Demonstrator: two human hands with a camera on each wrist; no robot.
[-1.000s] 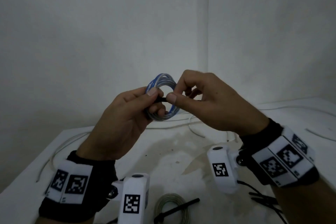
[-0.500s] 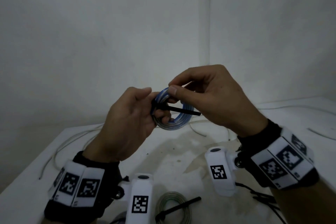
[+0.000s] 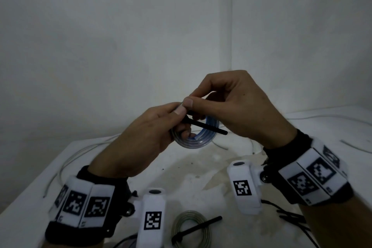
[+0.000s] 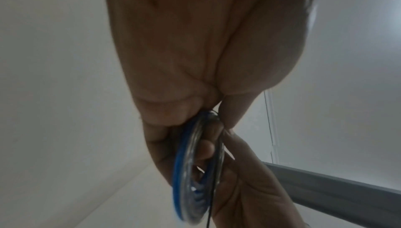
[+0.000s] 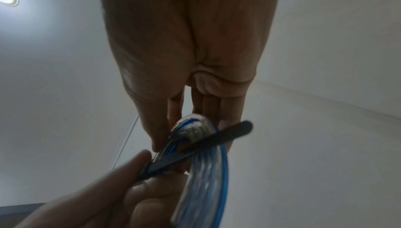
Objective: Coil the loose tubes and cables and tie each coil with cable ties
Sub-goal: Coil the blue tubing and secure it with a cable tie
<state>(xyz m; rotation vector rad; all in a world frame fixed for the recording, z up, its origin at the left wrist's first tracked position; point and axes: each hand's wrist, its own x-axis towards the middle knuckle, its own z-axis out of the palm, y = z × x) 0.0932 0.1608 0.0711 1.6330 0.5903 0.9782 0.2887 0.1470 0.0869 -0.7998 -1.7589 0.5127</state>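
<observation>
From the head view, the left hand [image 3: 149,137] grips a small coil of clear and blue tubing [image 3: 196,139] held in the air above the middle of the white worktop [image 3: 211,169], fingers curled round its left side; the right hand [image 3: 239,106] pinches the coil's top between thumb and forefinger; a black cable tie [image 3: 207,126] juts rightward across the coil; a second, clear coil tied with a black cable tie [image 3: 192,229] lies at the worktop's near edge; loose white tubes [image 3: 66,163] trail along its left edge.

The left wrist view shows the fingers [image 4: 158,120] closed on the coil's rim.

The right wrist view shows the thumb [image 5: 152,128] and fingers closed on the coil top, the tie crossing below.
</observation>
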